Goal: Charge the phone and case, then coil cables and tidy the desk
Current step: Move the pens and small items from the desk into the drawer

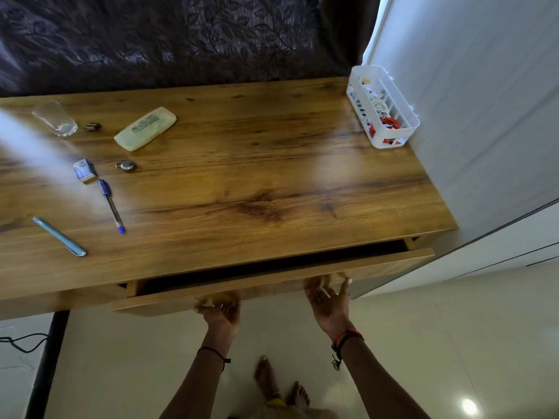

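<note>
A wooden desk (242, 164) fills the view, and its drawer (272, 285) is slid out a little, showing a dark gap. My left hand (220, 313) curls under the drawer front's lower edge. My right hand (328, 300) is at the drawer front further right, palm up and fingers spread, blurred by motion. A white slatted basket (381, 105) at the back right corner holds coiled white and red cables. No phone or case is in sight.
On the left of the desk lie a drinking glass (56, 120), a pale yellow case (145, 128), a small box (84, 170), a round metal item (126, 166), a blue pen (111, 205) and a light blue pen (59, 236). A black cable (21, 343) runs along the floor.
</note>
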### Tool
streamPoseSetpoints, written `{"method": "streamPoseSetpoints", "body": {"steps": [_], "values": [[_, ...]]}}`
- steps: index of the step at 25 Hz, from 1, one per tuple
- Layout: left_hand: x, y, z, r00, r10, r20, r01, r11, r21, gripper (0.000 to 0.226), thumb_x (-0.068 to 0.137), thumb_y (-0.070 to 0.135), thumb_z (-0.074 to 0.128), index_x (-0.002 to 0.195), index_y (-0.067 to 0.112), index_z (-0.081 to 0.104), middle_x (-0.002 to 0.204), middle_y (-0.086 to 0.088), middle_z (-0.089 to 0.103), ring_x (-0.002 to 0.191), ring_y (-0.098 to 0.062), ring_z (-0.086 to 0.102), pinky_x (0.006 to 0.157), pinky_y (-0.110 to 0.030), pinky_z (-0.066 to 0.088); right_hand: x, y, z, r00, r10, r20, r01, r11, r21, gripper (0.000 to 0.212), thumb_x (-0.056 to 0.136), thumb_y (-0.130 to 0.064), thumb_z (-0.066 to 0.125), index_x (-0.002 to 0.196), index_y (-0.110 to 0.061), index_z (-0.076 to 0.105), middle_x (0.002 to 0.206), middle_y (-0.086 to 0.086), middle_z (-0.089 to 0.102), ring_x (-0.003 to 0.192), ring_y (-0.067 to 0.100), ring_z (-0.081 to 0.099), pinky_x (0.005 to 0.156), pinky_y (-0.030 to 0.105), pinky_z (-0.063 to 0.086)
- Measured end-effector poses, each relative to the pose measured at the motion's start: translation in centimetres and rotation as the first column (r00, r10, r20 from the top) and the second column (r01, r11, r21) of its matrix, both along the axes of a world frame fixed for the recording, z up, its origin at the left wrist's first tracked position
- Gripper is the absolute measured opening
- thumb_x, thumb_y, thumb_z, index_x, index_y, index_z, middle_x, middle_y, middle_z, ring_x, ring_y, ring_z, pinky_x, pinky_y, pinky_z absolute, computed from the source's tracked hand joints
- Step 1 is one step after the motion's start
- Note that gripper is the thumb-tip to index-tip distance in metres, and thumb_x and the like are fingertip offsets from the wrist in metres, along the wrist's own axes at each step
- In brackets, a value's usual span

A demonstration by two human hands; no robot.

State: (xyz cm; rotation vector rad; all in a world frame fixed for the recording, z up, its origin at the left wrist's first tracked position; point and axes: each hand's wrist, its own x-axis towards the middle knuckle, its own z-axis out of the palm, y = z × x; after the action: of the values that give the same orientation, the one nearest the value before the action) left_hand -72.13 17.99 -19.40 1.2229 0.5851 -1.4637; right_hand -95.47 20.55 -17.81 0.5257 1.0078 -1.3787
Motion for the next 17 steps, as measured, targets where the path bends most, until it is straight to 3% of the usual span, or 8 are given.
{"method": "streamPoseSetpoints", "body": {"steps": [2,4,6,7,9,12,14,17], "values": [[-0.3,1.9,0.5,0.98,-0.184,0.08,0.178,0.981,0.073,0.046,0.097,0.047,0.033,0.1,0.005,0.053,0.082,-0.012,0.062,0.085,-0.023,0.065,0.081,-0.033,0.054,-0.8,1.7,0.2,0.985,0.153,-0.082,-0.149,0.988,0.046,0.062,0.09,-0.061,0.038,0.11,-0.004,0.049,0.101,0.021,0.058,0.092,0.031,0.06,0.09,0.038,0.051],[-1.3,3.9,1.7,0.79,-0.584,0.188,0.566,0.812,0.144,0.025,0.097,0.024,0.045,0.111,0.004,0.054,0.075,-0.011,0.064,0.07,-0.021,0.064,0.06,-0.029,0.055,-1.3,3.1,1.5,0.827,0.487,-0.279,-0.455,0.873,0.174,0.042,0.097,-0.04,0.041,0.107,0.0,0.052,0.091,0.019,0.059,0.081,0.029,0.06,0.074,0.034,0.056],[-3.1,5.6,4.8,0.391,-0.858,0.333,0.877,0.458,0.149,0.015,0.096,0.016,0.048,0.098,0.006,0.059,0.079,-0.009,0.065,0.067,-0.018,0.062,0.061,-0.027,0.051,-1.7,3.7,3.9,0.405,0.794,-0.454,-0.728,0.581,0.365,0.025,0.097,-0.019,0.046,0.102,0.002,0.057,0.085,0.014,0.061,0.069,0.024,0.06,0.066,0.029,0.055],[-3.8,6.0,6.6,0.234,-0.845,0.481,0.935,0.332,0.127,0.016,0.097,0.016,0.047,0.094,0.009,0.062,0.08,-0.008,0.066,0.066,-0.016,0.063,0.061,-0.025,0.051,-1.7,3.8,5.5,0.185,0.846,-0.499,-0.794,0.429,0.432,0.023,0.096,-0.016,0.048,0.094,0.002,0.061,0.081,0.011,0.063,0.064,0.021,0.061,0.062,0.027,0.054],[-3.9,6.1,10.4,0.078,-0.544,0.836,0.964,0.254,0.076,0.02,0.098,0.024,0.046,0.095,0.017,0.064,0.079,-0.003,0.066,0.068,-0.01,0.063,0.06,-0.02,0.049,-1.4,3.5,9.2,-0.08,0.767,-0.637,-0.862,0.267,0.43,0.028,0.096,-0.017,0.049,0.076,-0.005,0.064,0.071,0.005,0.066,0.058,0.014,0.062,0.057,0.022,0.053],[-1.4,3.8,13.0,-0.347,0.096,0.933,0.907,0.288,0.307,0.028,0.096,0.037,0.04,0.107,0.022,0.061,0.096,0.012,0.061,0.085,0.0,0.056,0.073,-0.015,0.044,-0.3,2.6,13.1,-0.245,0.427,-0.87,-0.836,0.362,0.413,0.032,0.095,-0.022,0.051,0.065,-0.014,0.059,0.058,-0.006,0.059,0.052,0.005,0.056,0.053,0.014,0.044],[0.3,2.0,13.1,-0.508,0.063,0.859,0.845,0.229,0.483,0.03,0.096,0.039,0.04,0.109,0.022,0.061,0.1,0.012,0.06,0.087,0.0,0.056,0.075,-0.015,0.043,0.4,1.2,13.5,-0.461,0.132,-0.877,-0.724,0.516,0.458,0.022,0.094,-0.024,0.053,0.074,-0.015,0.059,0.068,-0.007,0.055,0.06,0.005,0.051,0.055,0.008,0.037],[1.1,0.9,12.4,-0.625,-0.154,0.766,0.764,0.084,0.64,0.042,0.095,0.048,0.036,0.09,0.016,0.063,0.078,0.005,0.059,0.067,-0.009,0.058,0.056,-0.02,0.041,1.0,-0.5,12.6,-0.635,0.004,-0.772,-0.683,0.463,0.564,0.021,0.096,-0.028,0.049,0.101,-0.013,0.062,0.094,-0.005,0.056,0.086,0.005,0.053,0.07,0.006,0.037]]}}
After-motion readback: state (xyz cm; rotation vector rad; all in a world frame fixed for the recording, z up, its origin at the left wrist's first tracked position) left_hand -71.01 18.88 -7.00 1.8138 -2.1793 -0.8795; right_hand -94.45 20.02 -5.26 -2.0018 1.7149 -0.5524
